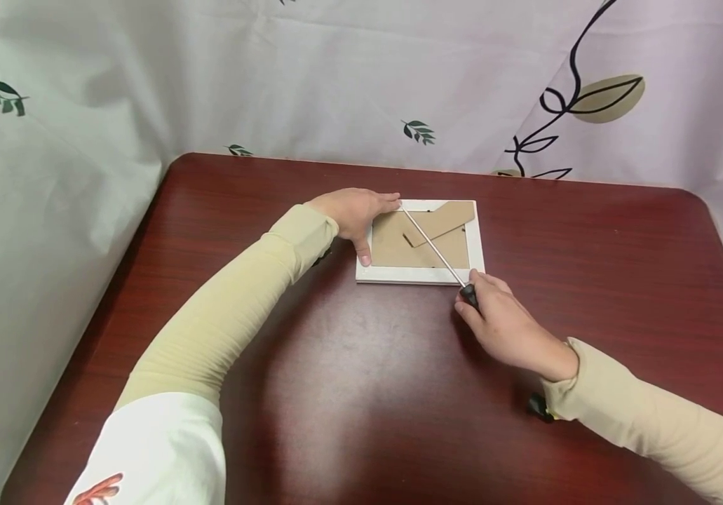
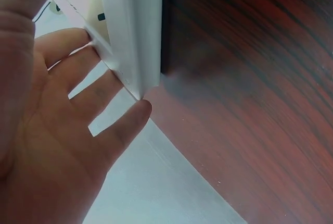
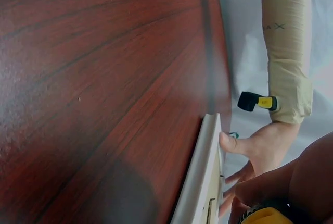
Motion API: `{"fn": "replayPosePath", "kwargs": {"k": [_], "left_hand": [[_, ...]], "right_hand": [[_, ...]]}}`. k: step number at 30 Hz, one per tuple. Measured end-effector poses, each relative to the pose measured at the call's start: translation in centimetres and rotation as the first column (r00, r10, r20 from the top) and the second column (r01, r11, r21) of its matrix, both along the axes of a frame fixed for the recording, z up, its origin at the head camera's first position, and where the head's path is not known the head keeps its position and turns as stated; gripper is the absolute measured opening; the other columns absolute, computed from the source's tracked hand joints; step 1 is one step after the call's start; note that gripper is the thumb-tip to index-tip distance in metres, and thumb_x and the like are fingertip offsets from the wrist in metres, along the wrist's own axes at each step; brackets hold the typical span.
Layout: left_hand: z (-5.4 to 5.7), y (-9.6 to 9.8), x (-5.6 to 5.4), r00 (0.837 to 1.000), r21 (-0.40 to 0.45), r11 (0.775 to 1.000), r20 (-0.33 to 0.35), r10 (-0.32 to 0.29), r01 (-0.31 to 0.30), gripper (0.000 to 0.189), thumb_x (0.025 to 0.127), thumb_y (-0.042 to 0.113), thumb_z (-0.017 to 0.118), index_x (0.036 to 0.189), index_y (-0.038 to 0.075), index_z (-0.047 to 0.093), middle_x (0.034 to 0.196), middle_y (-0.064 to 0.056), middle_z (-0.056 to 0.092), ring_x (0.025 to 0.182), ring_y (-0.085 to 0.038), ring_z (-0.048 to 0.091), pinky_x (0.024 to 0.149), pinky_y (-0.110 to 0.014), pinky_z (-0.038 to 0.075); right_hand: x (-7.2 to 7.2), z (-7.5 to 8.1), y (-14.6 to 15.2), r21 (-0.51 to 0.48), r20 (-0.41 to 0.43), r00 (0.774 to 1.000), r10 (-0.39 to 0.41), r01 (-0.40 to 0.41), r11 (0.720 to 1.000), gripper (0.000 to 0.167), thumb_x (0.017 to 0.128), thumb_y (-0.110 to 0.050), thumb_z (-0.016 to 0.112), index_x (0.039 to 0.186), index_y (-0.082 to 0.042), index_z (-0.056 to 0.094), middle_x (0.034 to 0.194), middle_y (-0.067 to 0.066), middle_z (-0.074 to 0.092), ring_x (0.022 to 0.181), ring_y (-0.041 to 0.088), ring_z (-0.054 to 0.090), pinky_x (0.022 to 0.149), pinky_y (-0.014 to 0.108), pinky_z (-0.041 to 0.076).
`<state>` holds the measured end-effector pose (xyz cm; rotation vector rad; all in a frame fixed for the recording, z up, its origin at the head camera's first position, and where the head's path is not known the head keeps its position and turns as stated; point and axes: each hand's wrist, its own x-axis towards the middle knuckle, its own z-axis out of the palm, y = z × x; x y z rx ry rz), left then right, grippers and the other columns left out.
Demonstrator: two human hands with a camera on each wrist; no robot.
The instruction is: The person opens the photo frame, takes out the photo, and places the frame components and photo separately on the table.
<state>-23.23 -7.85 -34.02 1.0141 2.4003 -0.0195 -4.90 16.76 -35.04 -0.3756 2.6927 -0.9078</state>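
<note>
A white picture frame (image 1: pixel 420 274) lies on its face, its brown backing board (image 1: pixel 393 242) and slanting stand leg (image 1: pixel 446 223) uppermost. Small dark tabs sit around the backing. My left hand (image 1: pixel 356 214) spreads over the frame's left end, thumb on the near corner and fingers at the far one; in the left wrist view straight fingertips (image 2: pixel 140 108) touch the frame's edge (image 2: pixel 136 36). My right hand (image 1: pixel 505 319) grips a screwdriver (image 1: pixel 470 296) by its handle, black and yellow in the right wrist view. Its shaft slants across the backing, the tip at the far left corner near my left fingers.
The dark red wooden table (image 1: pixel 336 365) has rounded far corners. Behind it hangs a pale curtain (image 1: pixel 336 84) with leaf prints. A black and yellow wrist device (image 3: pixel 257 101) is strapped at the left cuff, and another (image 1: pixel 539 407) shows beneath the right cuff.
</note>
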Motion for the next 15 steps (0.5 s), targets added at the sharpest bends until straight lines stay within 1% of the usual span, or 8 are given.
{"fn": "replayPosePath", "kwargs": {"k": [3,7,8,9,11,13,14,15], "left_hand": [[0.0,0.1,0.0,1.0,-0.014,1.0,-0.004,0.005,-0.005,0.124,0.064,0.043,0.094,0.161,0.012,0.023,0.168,-0.003,0.016,0.152,-0.026,0.021,0.122,-0.036,0.017],[0.0,0.2,0.0,1.0,-0.031,1.0,-0.019,-0.003,0.003,0.123,0.064,0.043,0.094,0.161,0.012,0.025,0.167,-0.004,0.018,0.151,-0.029,0.024,0.122,-0.037,0.019],[0.0,0.3,0.0,1.0,-0.03,1.0,-0.022,-0.003,0.002,0.123,0.064,0.044,0.094,0.161,0.013,0.025,0.167,-0.004,0.018,0.15,-0.03,0.025,0.122,-0.037,0.019],[0.0,0.4,0.1,1.0,-0.028,1.0,-0.028,-0.002,0.001,0.123,0.064,0.044,0.094,0.16,0.012,0.025,0.167,-0.004,0.019,0.15,-0.03,0.027,0.122,-0.037,0.019],[0.0,0.3,0.2,0.999,-0.024,1.0,-0.035,0.012,-0.013,0.123,0.063,0.045,0.094,0.16,0.012,0.026,0.167,-0.005,0.02,0.148,-0.032,0.029,0.121,-0.037,0.021],[0.0,0.2,0.4,0.999,-0.016,0.999,-0.042,0.03,-0.03,0.124,0.062,0.047,0.094,0.16,0.012,0.026,0.166,-0.005,0.021,0.147,-0.033,0.032,0.121,-0.038,0.022],[0.0,0.1,0.6,0.998,-0.013,0.999,-0.046,0.038,-0.038,0.124,0.062,0.048,0.094,0.16,0.012,0.027,0.166,-0.005,0.022,0.147,-0.033,0.032,0.12,-0.038,0.022],[-0.1,0.0,0.7,0.998,-0.011,0.999,-0.051,0.043,-0.043,0.124,0.062,0.048,0.094,0.16,0.012,0.026,0.166,-0.006,0.022,0.147,-0.033,0.033,0.12,-0.039,0.023]], "right_hand": [[0.0,0.0,0.0,0.01,0.001,1.0,-0.001,0.001,1.0,0.04,0.102,-0.011,0.053,0.13,0.017,0.049,0.149,0.039,0.035,0.142,0.049,0.029,0.115,0.06,0.026],[-0.1,-0.1,0.0,0.026,-0.017,1.0,0.01,-0.01,1.0,0.039,0.102,-0.01,0.052,0.129,0.018,0.048,0.147,0.039,0.037,0.14,0.049,0.032,0.115,0.059,0.027],[-0.1,-0.1,0.1,0.029,-0.029,0.999,0.015,-0.014,0.999,0.039,0.102,-0.01,0.053,0.129,0.018,0.047,0.143,0.039,0.043,0.139,0.05,0.033,0.115,0.059,0.027],[-0.2,-0.2,0.1,0.029,-0.046,0.999,0.023,-0.022,0.999,0.039,0.102,-0.009,0.053,0.129,0.019,0.047,0.142,0.04,0.044,0.138,0.051,0.033,0.115,0.058,0.026],[-0.4,-0.5,0.1,0.023,-0.086,0.995,0.043,-0.042,0.999,0.033,0.101,-0.007,0.053,0.122,0.018,0.048,0.128,0.038,0.055,0.136,0.051,0.036,0.116,0.056,0.025],[-0.7,-0.8,0.1,0.019,-0.131,0.989,0.063,-0.061,0.998,0.025,0.099,-0.004,0.055,0.114,0.015,0.049,0.108,0.031,0.06,0.131,0.051,0.041,0.116,0.054,0.023],[-0.8,-1.0,0.1,0.018,-0.148,0.986,0.071,-0.069,0.997,0.025,0.099,-0.004,0.055,0.113,0.015,0.048,0.102,0.028,0.06,0.13,0.051,0.041,0.116,0.054,0.023],[-0.9,-1.1,0.1,0.019,-0.159,0.984,0.077,-0.075,0.997,0.028,0.098,-0.003,0.056,0.115,0.017,0.047,0.102,0.028,0.059,0.13,0.051,0.041,0.117,0.053,0.021]]}}
